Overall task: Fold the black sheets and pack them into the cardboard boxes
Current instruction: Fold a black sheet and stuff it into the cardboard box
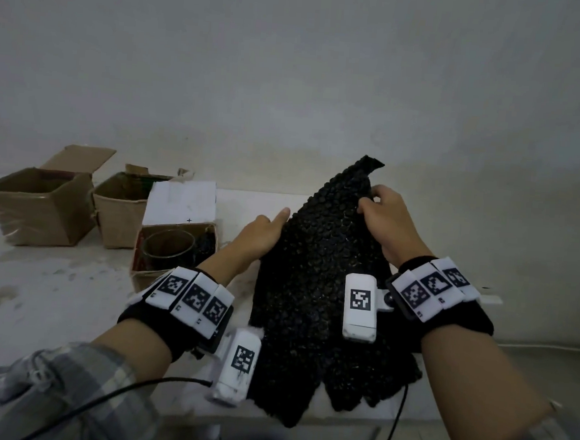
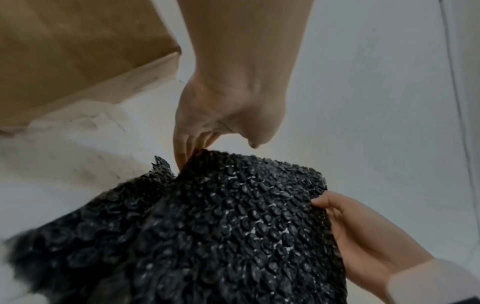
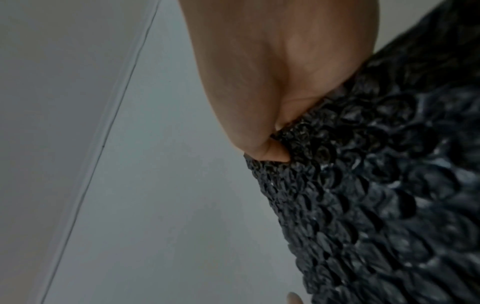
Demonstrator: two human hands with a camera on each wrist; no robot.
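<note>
We are in the folding step: the black sheet (image 1: pixel 315 273), a bubbled plastic sheet, stands in the middle of the head view, lifted at its upper part while its lower part hangs down over the near edge of the pale surface (image 1: pixel 36 288) at the bottom of the frame. Our right hand (image 1: pixel 384 219) has a grasping grip on the sheet's upper right edge, with the thumb on one side and the curled fingers on the other; the right wrist view shows the same pinch on the edge. Our left hand (image 1: pixel 263 231) is at the upper left edge of the sheet. In the left wrist view its fingertips (image 2: pixel 182 158) pinch the sheet from above, so we judge this grip is also grasping the sheet, though lightly. One corner of the sheet points up above the right hand, so the sheet looks not yet folded flat. No fold is finished, we think. The three cardboard boxes (image 1: pixel 39 202) stand open at the left of the frame, well apart from the sheet; the nearest one (image 1: pixel 173 249) holds a glass (image 1: pixel 168 249) and some dark material. The next move calls for bringing the two held edges together evenly, then pressing the fold on the surface, because such springy sheet may open again if we let go too early.
</note>
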